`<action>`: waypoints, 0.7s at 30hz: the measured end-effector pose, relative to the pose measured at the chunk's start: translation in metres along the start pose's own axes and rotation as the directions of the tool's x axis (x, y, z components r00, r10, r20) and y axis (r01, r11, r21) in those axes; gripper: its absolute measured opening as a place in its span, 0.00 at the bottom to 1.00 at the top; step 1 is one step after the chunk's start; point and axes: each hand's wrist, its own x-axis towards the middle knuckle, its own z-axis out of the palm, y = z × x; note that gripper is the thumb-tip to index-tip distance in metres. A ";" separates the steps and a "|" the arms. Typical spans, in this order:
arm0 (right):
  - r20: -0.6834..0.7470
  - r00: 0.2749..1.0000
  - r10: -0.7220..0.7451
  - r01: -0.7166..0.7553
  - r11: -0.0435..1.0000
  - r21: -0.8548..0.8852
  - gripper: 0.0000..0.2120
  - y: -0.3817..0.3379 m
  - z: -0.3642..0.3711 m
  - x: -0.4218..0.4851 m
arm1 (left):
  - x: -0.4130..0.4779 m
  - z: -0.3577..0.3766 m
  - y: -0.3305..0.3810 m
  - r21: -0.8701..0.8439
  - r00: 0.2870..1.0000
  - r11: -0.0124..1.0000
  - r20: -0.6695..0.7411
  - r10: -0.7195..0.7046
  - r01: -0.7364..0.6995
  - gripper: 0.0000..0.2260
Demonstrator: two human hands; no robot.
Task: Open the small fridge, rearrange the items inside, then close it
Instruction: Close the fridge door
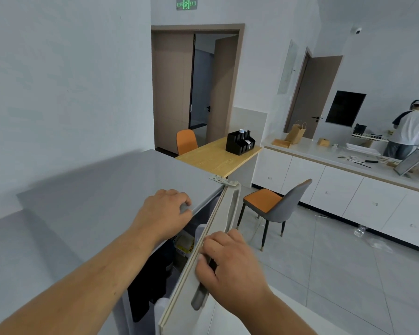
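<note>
fridge door (203,269) ajar | right hand (230,269) grips its edge | left hand (165,213) on fridge top (94,204)

I see an evenly, coolly lit room with soft shadows on the fridge top (102,197) at lower left. Wide-angle bending curves the frame edges; my right hand (230,267) looks slightly blurred.

I look down on the small fridge (87,213), which stands against the wall on my left. Its door (203,269) hangs partly open to the right, hinged at the far right corner. My left hand (162,218) rests on the fridge's top front edge; my right hand (230,267) sits on the door's top edge. Behind the fridge is a tabletop (215,158) carrying an organizer (240,142), with a chair (273,209) to its right, before the cabinets (336,189).
</note>
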 end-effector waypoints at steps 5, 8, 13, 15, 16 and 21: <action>-0.035 0.999 -0.003 0.003 1.000 -0.019 0.10 -0.004 0.013 0.008 | 0.001 0.001 -0.001 -0.004 1.000 1.000 -0.008 -0.001 0.001 0.13; -0.064 0.998 -0.007 0.004 0.999 -0.045 0.10 -0.008 0.021 0.012 | 0.001 0.001 -0.001 -0.009 1.000 1.000 -0.002 -0.002 0.002 0.15; -0.074 0.997 -0.013 0.006 0.996 -0.091 0.11 -0.012 0.029 0.019 | 0.001 0.001 -0.002 -0.015 1.000 1.000 0.002 -0.005 0.005 0.16; -0.072 0.997 -0.011 0.005 0.996 -0.088 0.12 -0.014 0.031 0.022 | 0.001 0.001 -0.002 -0.014 1.000 1.000 0.000 -0.006 0.006 0.15; -0.072 0.997 -0.010 0.004 0.996 -0.086 0.12 -0.014 0.031 0.023 | 0.001 0.002 -0.002 -0.016 1.000 1.000 0.001 -0.008 0.008 0.15; -0.104 0.994 -0.014 0.004 0.996 -0.094 0.12 -0.016 0.038 0.027 | 0.001 0.001 -0.001 -0.027 1.000 1.000 0.006 -0.015 0.016 0.15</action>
